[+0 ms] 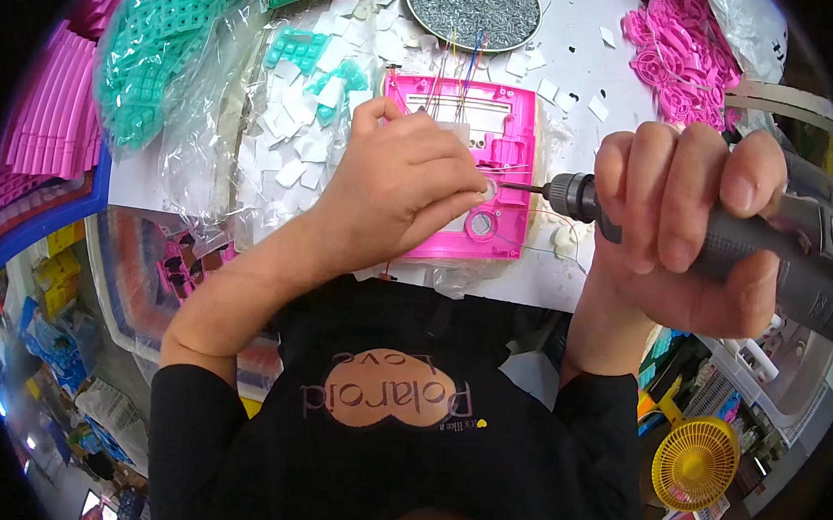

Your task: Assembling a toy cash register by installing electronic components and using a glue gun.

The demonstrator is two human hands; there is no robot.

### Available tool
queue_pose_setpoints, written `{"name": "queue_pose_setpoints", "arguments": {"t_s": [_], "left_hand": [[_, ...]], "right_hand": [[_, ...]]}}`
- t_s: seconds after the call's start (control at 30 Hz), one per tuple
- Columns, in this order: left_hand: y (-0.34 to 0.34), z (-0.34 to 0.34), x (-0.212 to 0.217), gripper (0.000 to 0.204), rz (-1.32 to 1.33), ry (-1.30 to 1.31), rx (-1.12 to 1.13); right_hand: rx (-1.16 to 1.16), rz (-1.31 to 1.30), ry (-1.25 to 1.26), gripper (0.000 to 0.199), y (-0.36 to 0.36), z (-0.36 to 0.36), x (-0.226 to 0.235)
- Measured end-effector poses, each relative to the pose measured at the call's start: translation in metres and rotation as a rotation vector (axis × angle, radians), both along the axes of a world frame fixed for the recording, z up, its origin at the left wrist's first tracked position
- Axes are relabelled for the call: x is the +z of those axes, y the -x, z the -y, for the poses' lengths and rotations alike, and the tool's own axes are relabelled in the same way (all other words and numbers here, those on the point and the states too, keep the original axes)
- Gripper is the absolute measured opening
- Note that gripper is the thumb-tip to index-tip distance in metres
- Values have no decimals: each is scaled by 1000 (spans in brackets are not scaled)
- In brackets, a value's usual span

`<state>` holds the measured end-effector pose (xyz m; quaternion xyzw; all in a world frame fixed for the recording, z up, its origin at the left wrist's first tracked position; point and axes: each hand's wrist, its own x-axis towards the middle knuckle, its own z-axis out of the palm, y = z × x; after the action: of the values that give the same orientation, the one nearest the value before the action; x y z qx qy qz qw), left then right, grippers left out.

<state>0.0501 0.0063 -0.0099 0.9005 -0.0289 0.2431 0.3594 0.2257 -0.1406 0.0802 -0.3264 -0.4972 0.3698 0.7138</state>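
A pink plastic casing (516, 152) lies open, hollow side up, on the white table (581, 80) at the centre of the frame. Inside it are a slotted panel toward its top edge and two round openings low on its right half; the lower one has a pink ring (480, 227). Thin coloured wires (468, 79) run out past its top edge.

The left hand (403, 165) reaches over the casing, thumb and forefinger pinched together by the upper opening; whatever they may hold is too small to tell. The right hand (678, 217) is wrapped around a dark power screwdriver (800, 266), whose bit (524, 187) ends right by those fingertips. Whether it sits in a screw cannot be seen.

Work looks partway: wiring is in place, but the casing has no cover on and wire ends trail loose, so fastening and closing seem left.

Around it, white square pieces (292, 173) scatter to the left, a round dish (472, 49) of small metal screws (474, 9) stands at the top, bagged teal keypads (164, 49) fill the upper left, and pink parts (681, 62) heap at the upper right.
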Motion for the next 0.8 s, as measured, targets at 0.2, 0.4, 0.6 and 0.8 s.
{"name": "queue_pose_setpoints", "arguments": {"t_s": [0.2, 0.4, 0.6, 0.8], "left_hand": [[4, 2, 5, 16, 55, 73, 22], [-1, 2, -3, 11, 104, 81, -3], [-10, -1, 0, 18, 138, 45, -51], [-56, -37, 16, 19, 37, -29, -301]], "right_hand": [[-7, -29, 43, 31, 14, -5, 7], [-57, -24, 27, 31, 19, -2, 1], [-68, -63, 1, 32, 13, 0, -2], [-112, -9, 0, 31, -6, 5, -7]]}}
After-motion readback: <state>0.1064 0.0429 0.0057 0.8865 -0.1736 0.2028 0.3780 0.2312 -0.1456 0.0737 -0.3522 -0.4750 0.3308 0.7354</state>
